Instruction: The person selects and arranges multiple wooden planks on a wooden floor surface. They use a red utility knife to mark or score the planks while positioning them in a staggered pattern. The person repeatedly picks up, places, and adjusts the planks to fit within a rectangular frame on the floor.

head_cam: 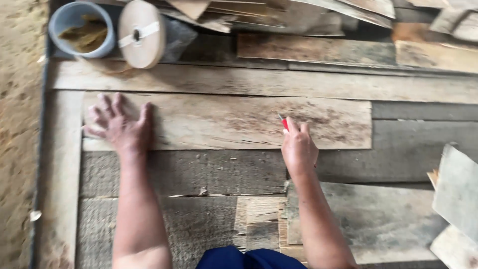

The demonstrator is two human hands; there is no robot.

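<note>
While the left hand (121,125) lies spread flat on the pale veneer sheet (229,122), the right hand (298,148) grips a red knife (284,122) on that sheet's middle.

Greys, tans and one spot of red

The veneer sheet (234,122) is pale tan with brown blotches; the boards (199,172) beneath are weathered grey. A red knife (285,123) shows in the right hand (298,149). The tub (79,29) is grey-blue, the tape roll (142,34) tan, the cloth (249,259) dark blue.
</note>
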